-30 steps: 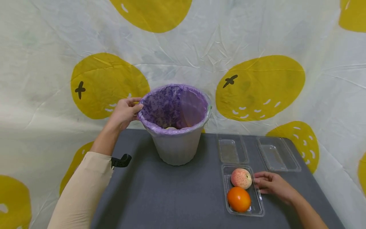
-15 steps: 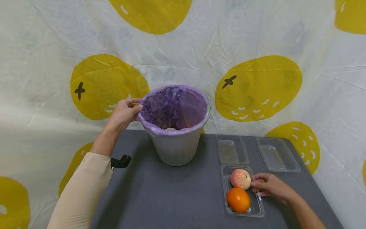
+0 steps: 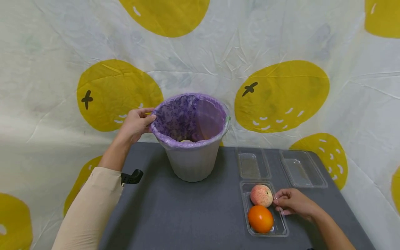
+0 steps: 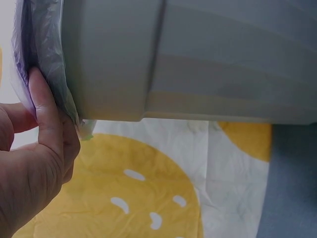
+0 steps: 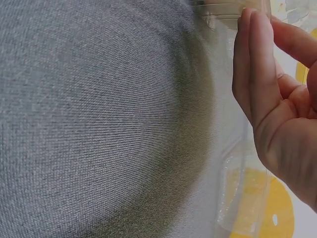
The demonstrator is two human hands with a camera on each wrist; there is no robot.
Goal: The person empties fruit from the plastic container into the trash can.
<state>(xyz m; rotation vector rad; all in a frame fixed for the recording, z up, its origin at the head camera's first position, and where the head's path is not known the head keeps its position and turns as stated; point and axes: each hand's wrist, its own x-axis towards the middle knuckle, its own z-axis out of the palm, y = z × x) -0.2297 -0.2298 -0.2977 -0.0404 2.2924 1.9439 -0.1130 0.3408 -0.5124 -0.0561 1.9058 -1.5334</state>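
My left hand (image 3: pixel 135 124) grips the left rim of a pale grey bin (image 3: pixel 193 163). A purple plastic bag (image 3: pixel 178 118) lines the bin and folds over its rim; in the left wrist view the fingers press the bag (image 4: pixel 47 54) there. Down inside, the tops of round pale things (image 3: pixel 187 141) show, mostly hidden. My right hand (image 3: pixel 297 203) pinches the right edge of a clear plastic tray (image 3: pixel 279 229), thumb on the inner side. A red-and-yellow peach (image 3: pixel 261 195) lies at the tray's far end, touching an orange (image 3: pixel 260 218) in front of it.
Two more clear plastic trays, one behind the fruit tray (image 3: pixel 250 165) and one at the back right (image 3: pixel 303 170), lie on the grey table (image 3: pixel 187 215). A white cloth with yellow fruit prints (image 3: pixel 200 45) hangs behind the table.
My right thumb has come over the tray's edge and the fingers have closed on it. The far end of the tray and the peach have shifted slightly left. My left hand stays put.
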